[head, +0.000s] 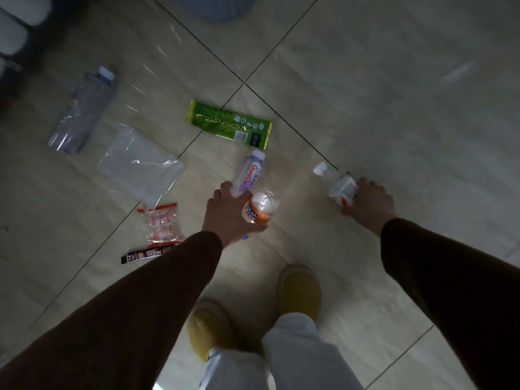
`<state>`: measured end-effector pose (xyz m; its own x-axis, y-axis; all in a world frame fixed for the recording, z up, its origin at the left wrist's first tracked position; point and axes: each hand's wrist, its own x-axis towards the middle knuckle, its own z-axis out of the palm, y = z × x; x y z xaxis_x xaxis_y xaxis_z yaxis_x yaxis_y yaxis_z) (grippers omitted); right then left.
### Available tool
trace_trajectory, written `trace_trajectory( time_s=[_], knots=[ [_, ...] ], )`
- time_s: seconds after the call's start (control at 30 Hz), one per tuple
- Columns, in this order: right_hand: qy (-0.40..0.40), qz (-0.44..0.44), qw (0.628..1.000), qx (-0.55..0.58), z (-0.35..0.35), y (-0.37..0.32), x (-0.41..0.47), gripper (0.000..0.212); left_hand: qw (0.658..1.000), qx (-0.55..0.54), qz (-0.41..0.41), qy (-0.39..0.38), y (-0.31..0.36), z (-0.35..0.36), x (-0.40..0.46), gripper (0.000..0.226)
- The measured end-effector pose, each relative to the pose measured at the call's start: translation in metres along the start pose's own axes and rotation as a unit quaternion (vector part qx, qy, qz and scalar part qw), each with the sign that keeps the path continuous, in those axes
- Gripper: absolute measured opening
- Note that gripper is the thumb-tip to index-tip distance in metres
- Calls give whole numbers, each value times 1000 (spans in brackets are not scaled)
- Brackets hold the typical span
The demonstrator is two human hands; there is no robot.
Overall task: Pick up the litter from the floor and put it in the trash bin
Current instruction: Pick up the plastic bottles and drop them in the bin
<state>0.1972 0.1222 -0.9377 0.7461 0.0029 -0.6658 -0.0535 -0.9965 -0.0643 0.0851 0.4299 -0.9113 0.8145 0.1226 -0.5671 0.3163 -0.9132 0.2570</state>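
A: Litter everywhere on the pale tiled floor (365, 80). Left hand (228, 215) already wrapped around two small plastic bottles, purple-labelled one (251, 171) and orange-labelled one (260, 208). Right hand (368, 204) curled around a clear bottle with a white cap (336, 182).

B: Both full, then. Better to firm up each grip before rising, the doubled pair on the left looking likeliest to slip.

A: Agreed. Still lying loose: green snack wrapper (229, 124), clear plastic bag (140, 164), large crushed clear bottle (84, 108), red-and-clear sweet packet (162, 225), dark coffee sachet (143, 255).

B: And the trash bin?

A: Probably the blurred blue-grey round shape (216, 7) at the top edge, well apart from the hands. Hard to tell.
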Motion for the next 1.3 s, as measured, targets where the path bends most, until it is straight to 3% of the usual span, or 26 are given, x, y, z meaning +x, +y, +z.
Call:
trace_trajectory(
  time_s=[0.2,0.33,0.47,0.77,0.83,0.93,1.2,1.3],
  knots=[
    [-13,-11,978,209,-53,-36,-56,71,993,-107,-45,-36,26,-65,-37,88],
    [-7,-4,953,303,-132,-61,-97,68,974,-212,-77,-36,51,-145,-64,89],
    [3,-51,927,373,-224,-93,-124,62,947,-305,-102,-28,79,-240,-70,89],
    [6,-131,912,389,-401,-185,-110,55,889,-446,-99,21,97,-414,-20,97],
    [-5,-140,910,391,-424,-209,-96,56,872,-479,-91,27,95,-439,-6,86],
    [-24,-134,910,392,-447,-243,-73,61,858,-508,-78,4,90,-470,19,64],
    [-73,-123,921,362,-488,-312,-9,57,824,-559,-75,-58,68,-524,93,42],
    [-130,-103,901,401,-492,-326,17,55,784,-599,-125,-100,62,-529,119,52]
  ],
)
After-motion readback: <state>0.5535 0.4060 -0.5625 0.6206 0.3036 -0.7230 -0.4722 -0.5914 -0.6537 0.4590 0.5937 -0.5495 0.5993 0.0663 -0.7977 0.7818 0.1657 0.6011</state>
